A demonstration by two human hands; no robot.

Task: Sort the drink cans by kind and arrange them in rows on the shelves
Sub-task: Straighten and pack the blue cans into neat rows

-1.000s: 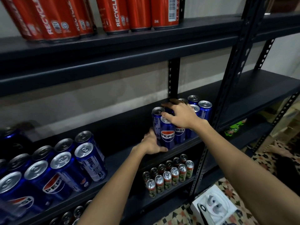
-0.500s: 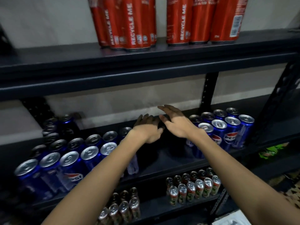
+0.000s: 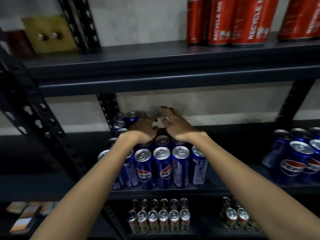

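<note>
Shifted leftward, now above the blue cans point(image 3: 162, 168): left hand point(image 3: 144, 129) loosely curled, right hand point(image 3: 174, 126) spread, both empty.

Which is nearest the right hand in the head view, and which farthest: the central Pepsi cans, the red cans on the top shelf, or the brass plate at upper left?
From the right hand:
1. Central Pepsi cans, directly below it.
2. Red cans, top shelf, up right.
3. Brass plate, far upper left.

Bare shelf point(image 3: 242, 144) between can clusters point(image 3: 162, 168)
</note>
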